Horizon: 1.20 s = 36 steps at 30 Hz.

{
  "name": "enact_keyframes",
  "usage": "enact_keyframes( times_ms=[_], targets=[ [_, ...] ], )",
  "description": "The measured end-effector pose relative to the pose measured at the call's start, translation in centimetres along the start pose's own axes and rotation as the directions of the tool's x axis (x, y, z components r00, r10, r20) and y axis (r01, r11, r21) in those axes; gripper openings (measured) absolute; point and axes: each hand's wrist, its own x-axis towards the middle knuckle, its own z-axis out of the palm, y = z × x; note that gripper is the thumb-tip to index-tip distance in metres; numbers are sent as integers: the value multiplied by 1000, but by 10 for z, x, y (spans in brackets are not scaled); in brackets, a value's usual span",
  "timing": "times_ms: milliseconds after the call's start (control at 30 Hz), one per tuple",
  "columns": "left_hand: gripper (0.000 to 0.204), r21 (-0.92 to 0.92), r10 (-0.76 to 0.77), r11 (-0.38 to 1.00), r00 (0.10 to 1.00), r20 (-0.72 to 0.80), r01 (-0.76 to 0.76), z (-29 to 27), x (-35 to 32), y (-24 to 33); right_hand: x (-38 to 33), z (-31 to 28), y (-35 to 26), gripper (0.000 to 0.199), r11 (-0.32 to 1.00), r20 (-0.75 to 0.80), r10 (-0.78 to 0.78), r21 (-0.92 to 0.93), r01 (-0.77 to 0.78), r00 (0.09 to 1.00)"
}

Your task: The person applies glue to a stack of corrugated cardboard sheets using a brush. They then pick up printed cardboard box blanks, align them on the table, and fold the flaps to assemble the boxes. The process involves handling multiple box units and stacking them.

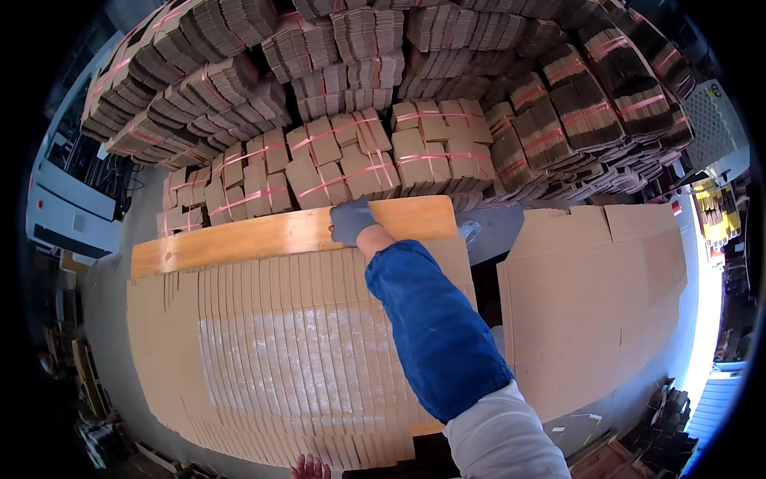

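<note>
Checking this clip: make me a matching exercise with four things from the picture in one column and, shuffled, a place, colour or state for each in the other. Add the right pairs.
Column one
1. Right hand
2. Left hand
3. Cardboard bundles
4. Sleeve

Column two
A. Stacked beyond the wooden board, tied with pink straps
B. Blue, covering part of the right arm
C. At the lower edge of the picture, with only fingers showing
D. In a gray glove, on the wooden board

Right pairs: 1-D, 2-C, 3-A, 4-B
</note>
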Motion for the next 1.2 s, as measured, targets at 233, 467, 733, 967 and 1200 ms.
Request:
enact_keyframes(
  times_ms=[233,467,733,967,1200],
  targets=[
    [51,6,37,999,998,53,-38,-26,-6,15,-74,-30,121,23,944,-193,329,42,-328,924],
    [52,61,19,998,1000,14,-20,-19,-2,3,-96,-17,150,26,918,-164,364,-100,-383,917],
    [51,40,29,999,1000,1,-29,-24,-4,5,-99,-17,147,30,923,-163,341,-132,-362,926],
    [47,480,79,875,997,-8,-65,55,20,43,-130,-31,149,27,927,-198,369,9,-374,908],
    [32,535,212,756,914,346,-378,151,21,84,-179,-157,10,34,1000,46,-2,28,1,999]
  ],
)
